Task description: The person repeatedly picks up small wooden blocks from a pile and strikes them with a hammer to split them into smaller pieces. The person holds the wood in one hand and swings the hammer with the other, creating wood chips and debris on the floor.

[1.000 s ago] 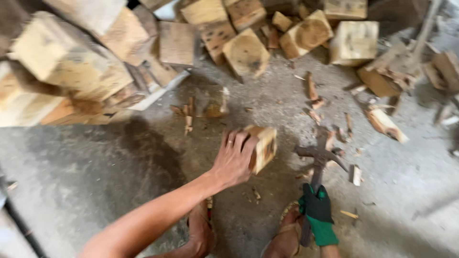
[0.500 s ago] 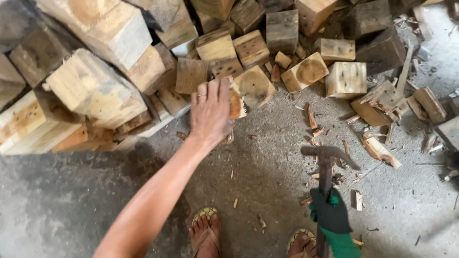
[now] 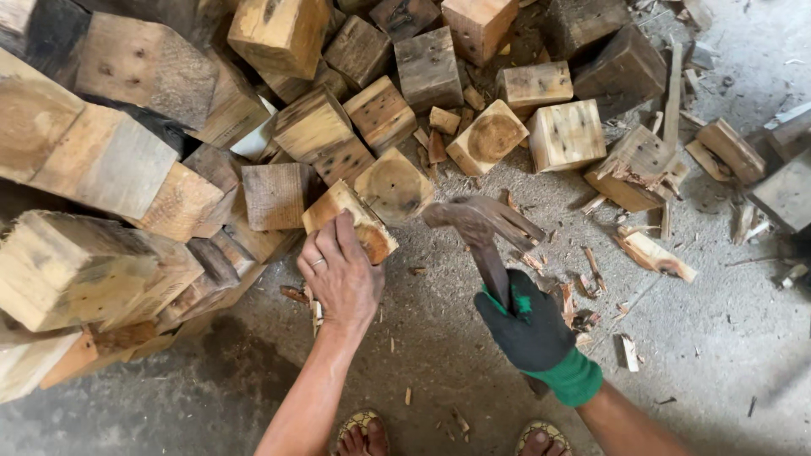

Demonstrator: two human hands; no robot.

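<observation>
My left hand [image 3: 340,274] is down on a wood block [image 3: 351,221] at the edge of the pile, palm flat over its near end, fingers spread along the top and only loosely curled, not clamped round it. A second ago this same hand was out in the middle of the floor with a block in its grip; half a second ago it was carrying that block up toward the heap. Now the block sits against the others, leaning on the pile of blocks [image 3: 152,169] with a round-faced block [image 3: 394,184] just beside it on the right. So the piece has gone from the open floor to the stack, and my hand is resting on it there.

My right hand [image 3: 525,325], in the dark glove with the green cuff, is closed tight on the handle of the hammer [image 3: 483,228]. It has come up too: earlier the hammer head hung low near my feet, now it is raised and hovers over the bare floor [image 3: 473,371] between my two hands, near the block but apart from it. The head is blurred, so I can't say quite how it is turned.

Splinters and wood scraps [image 3: 650,253] lie scattered to the right, well apart from the block. My sandals [image 3: 363,432] show at the bottom edge.
</observation>
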